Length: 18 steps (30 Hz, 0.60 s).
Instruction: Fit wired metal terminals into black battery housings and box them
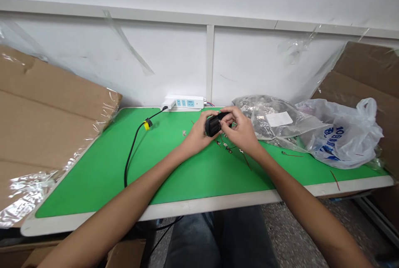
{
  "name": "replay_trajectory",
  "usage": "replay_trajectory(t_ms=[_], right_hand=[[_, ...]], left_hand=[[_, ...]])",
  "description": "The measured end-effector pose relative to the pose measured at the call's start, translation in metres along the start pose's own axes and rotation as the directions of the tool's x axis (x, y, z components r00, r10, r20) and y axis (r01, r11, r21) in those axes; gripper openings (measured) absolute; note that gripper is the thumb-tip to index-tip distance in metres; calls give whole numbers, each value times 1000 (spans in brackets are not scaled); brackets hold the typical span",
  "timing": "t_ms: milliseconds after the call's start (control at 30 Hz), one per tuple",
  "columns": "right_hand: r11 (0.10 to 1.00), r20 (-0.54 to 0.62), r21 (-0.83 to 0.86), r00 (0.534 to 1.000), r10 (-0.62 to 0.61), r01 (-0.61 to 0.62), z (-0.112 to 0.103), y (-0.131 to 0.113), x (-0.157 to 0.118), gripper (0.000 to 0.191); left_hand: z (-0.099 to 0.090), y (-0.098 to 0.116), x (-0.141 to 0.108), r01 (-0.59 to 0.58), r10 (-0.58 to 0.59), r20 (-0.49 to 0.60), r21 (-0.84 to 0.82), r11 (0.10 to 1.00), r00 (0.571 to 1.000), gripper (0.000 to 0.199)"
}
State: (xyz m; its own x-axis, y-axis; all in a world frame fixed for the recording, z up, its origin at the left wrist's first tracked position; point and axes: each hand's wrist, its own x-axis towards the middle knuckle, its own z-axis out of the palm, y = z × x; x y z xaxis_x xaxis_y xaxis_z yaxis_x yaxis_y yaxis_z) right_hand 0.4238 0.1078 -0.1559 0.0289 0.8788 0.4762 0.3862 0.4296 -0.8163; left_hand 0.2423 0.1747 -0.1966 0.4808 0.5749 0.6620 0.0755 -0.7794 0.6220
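Observation:
Above the middle of the green table mat point(199, 176), my left hand point(199, 133) is wrapped round the left side of a black ribbed object point(213, 126). My right hand point(238, 129) is closed at the object's right side, its thumb and fingertips pinched against it. Whether a small part sits in that pinch is too small to tell. Several small components with thin wires point(229, 150) lie on the mat below and beside my right hand. A small clear piece point(184, 133) lies left of my left hand.
A white power strip point(190, 102) with a plugged-in black cable point(132, 147) is at the back. Clear bag of parts point(268, 118) and white plastic bag point(339, 135) lie at right. Cardboard point(52, 110) leans over the left side. A red wire point(335, 180) lies near the front edge.

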Motion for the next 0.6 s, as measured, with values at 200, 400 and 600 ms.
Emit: replay_trajectory(t_ms=[200, 400, 600], right_hand=[[1000, -15, 3, 1000, -10, 10, 0, 0, -1, 36], [1000, -15, -10, 1000, -5, 5, 0, 0, 0, 36], [1000, -34, -10, 999, 3, -3, 0, 0, -1, 36]], left_hand=[[0, -4, -1, 24, -24, 3, 5, 1000, 1000, 62], [-1, -2, 0, 4, -4, 15, 21, 1000, 1000, 61], [0, -2, -1, -2, 2, 3, 14, 1000, 1000, 62]])
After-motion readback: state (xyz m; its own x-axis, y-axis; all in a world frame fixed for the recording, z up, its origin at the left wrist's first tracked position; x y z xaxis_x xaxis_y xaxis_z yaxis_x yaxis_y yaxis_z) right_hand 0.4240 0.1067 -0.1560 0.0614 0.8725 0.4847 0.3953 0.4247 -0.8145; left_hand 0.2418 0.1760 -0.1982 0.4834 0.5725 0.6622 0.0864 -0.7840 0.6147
